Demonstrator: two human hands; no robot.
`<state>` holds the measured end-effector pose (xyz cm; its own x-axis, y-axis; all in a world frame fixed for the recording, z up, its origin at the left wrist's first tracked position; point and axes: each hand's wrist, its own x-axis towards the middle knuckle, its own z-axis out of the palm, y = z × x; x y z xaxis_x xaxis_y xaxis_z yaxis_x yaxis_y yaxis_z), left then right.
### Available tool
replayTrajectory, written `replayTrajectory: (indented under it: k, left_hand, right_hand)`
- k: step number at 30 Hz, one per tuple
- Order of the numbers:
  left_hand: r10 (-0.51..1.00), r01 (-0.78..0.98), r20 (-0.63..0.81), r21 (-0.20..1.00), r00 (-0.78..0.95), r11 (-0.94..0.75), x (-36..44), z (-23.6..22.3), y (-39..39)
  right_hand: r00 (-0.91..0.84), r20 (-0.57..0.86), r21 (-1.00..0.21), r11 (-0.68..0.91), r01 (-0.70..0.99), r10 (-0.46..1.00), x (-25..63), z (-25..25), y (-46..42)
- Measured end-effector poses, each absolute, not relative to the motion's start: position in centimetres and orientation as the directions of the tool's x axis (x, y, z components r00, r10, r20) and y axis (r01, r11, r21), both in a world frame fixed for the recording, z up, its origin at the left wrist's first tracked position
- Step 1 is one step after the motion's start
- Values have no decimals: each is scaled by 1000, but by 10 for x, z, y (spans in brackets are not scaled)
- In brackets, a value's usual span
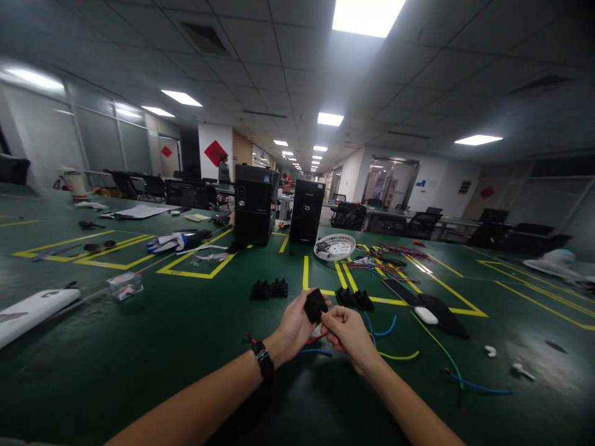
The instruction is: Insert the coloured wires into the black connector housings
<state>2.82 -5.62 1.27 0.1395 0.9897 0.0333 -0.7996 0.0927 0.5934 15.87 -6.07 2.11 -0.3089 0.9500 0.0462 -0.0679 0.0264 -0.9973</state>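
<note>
My left hand (pixel 297 322) is closed round a small black square block (pixel 316 305), held up over the table in front of me. The thumb and fingers of my right hand (pixel 348 334) are pinched together at the block's lower right edge; what lies between them is hidden. Just beneath both hands a red wire (pixel 316 339) and a blue wire (pixel 316 352) show in part. Past my hands sit similar black parts, one group (pixel 269 288) to the left and another (pixel 354 298) to the right.
Blue wires (pixel 385 328) and a green wire (pixel 437 339) lie to the right, near a phone (pixel 400 291) and a white earbud case (pixel 426 316). Farther back are a white basket (pixel 334 248), a wire bundle (pixel 400 254) and two black computer towers (pixel 253 207). A clear box (pixel 124 286) stands left.
</note>
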Motion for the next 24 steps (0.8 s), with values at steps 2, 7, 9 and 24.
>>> replayTrajectory:
  k: [2, 7, 9, 24]
  left_hand:
    - [995, -805, 6, 588, 99, 77, 28, 15, -57]
    - [994, -834, 1, 545, 108, 90, 32, 19, -60]
    - [992, -839, -1, 533, 130, 110, 33, 19, -61]
    - [972, -745, 206, 665, 115, -53, 30, 12, -67]
  right_hand:
    - [-315, 47, -998, 31, -57, 948, 159, 21, -61]
    - [-327, 15, -999, 3, -38, 945, 158, 19, -62]
    - [-329, 7, -999, -6, -39, 944, 158, 19, -63]
    - [-363, -51, -997, -25, 76, 930, 162, 13, -60]
